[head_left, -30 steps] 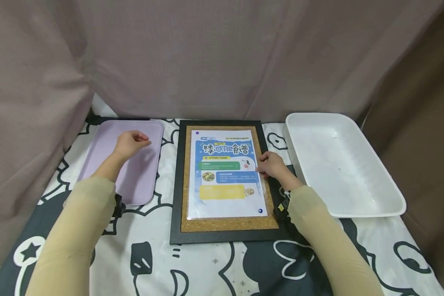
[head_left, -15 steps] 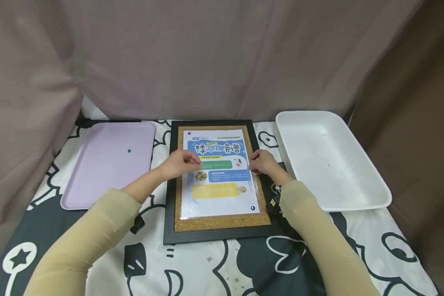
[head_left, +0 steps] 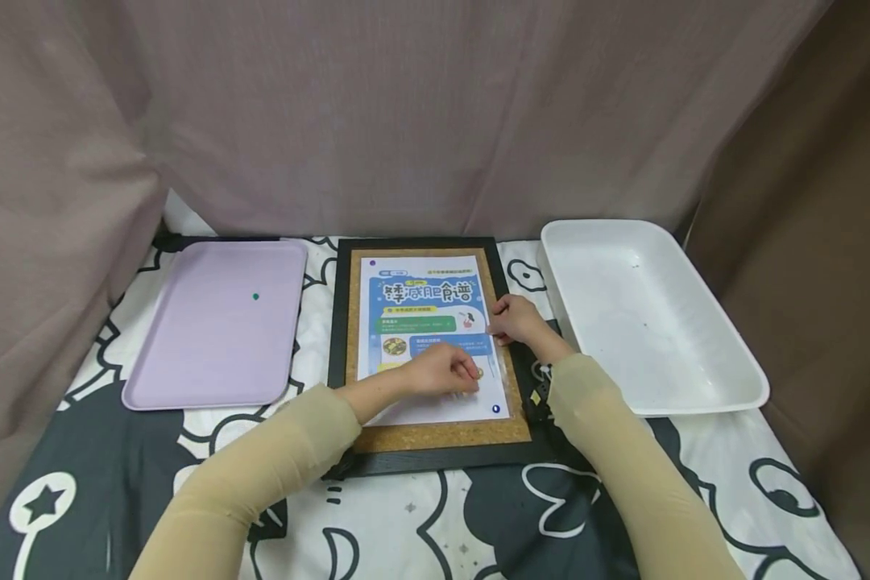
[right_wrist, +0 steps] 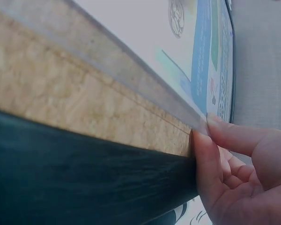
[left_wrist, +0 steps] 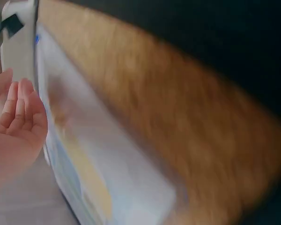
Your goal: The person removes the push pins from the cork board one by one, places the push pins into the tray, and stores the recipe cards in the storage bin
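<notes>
"Black-and-white cartoon cloth [head_left: 384, 524] ran along the near side of the black-framed cork board [head_left: 442, 437]. What was closest on the board?"

"A blue pin [head_left: 496, 409], at the near right corner of a printed sheet [head_left: 413, 324] in a clear sleeve [right_wrist: 145, 84]. That sheet lay on the board's cork."

"And the hands?"

"The left hand [head_left: 438, 372] was over the near half of the board, fingers loosely curled, thumb beside them; whether it touched the sheet I couldn't tell. The right hand [head_left: 518, 320], at the board's right side, pinched the sleeve's edge between thumb and finger."

"Any writing?"

"Farther up the board, the big title [head_left: 428, 292] included 减肥食谱. Smaller lines were too small to read. A purple pin [head_left: 373, 263] marked the far left corner."

"Around it?"

"Left of the board, a lilac tray [head_left: 210, 346] bearing a small green object [head_left: 255, 296]; right of it, a white basin [head_left: 667, 330]. Beyond the board hung a grey-brown curtain [head_left: 333, 121]."
</notes>
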Demonstrator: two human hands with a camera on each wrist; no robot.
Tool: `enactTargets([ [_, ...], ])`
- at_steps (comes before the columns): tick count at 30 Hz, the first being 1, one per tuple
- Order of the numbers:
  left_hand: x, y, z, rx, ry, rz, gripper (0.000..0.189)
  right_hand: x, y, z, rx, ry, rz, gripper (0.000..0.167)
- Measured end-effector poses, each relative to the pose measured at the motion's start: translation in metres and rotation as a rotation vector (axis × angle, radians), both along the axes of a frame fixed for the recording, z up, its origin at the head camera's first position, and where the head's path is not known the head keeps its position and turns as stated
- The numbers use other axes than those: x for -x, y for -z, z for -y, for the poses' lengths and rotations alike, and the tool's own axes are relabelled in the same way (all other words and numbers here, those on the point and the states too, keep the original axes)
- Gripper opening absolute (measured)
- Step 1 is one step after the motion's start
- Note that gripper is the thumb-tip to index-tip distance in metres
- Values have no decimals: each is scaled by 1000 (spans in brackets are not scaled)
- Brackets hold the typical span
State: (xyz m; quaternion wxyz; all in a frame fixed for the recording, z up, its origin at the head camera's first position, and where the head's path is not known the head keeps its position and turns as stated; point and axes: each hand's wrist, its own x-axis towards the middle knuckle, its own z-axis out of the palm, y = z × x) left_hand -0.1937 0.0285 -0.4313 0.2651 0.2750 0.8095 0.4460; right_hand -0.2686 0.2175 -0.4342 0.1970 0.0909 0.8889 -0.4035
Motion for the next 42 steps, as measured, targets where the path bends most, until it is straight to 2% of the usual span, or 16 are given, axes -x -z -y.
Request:
enactTargets([
  [4,-7,6,-16,25,73,-35,9,0,2,0,10,7,4,37],
  [7,-10,8,-25,42,102,-68,8,0,2,0,15,10,1,38],
  [15,-16,10,-39,124,137,-198,7,-1,0,1,8,10,-5,39],
  [20,-18,11,-41,172,126,-251,6,0,1,1,2,8,-3,40],
  [33,-18,10,-41,165,128,-211,9,-2,-1,1,-4,4,-8,38],
  [42,-13,12,-37,173,148,-170,9,-2,-2,1,0,-6,-11,37],
])
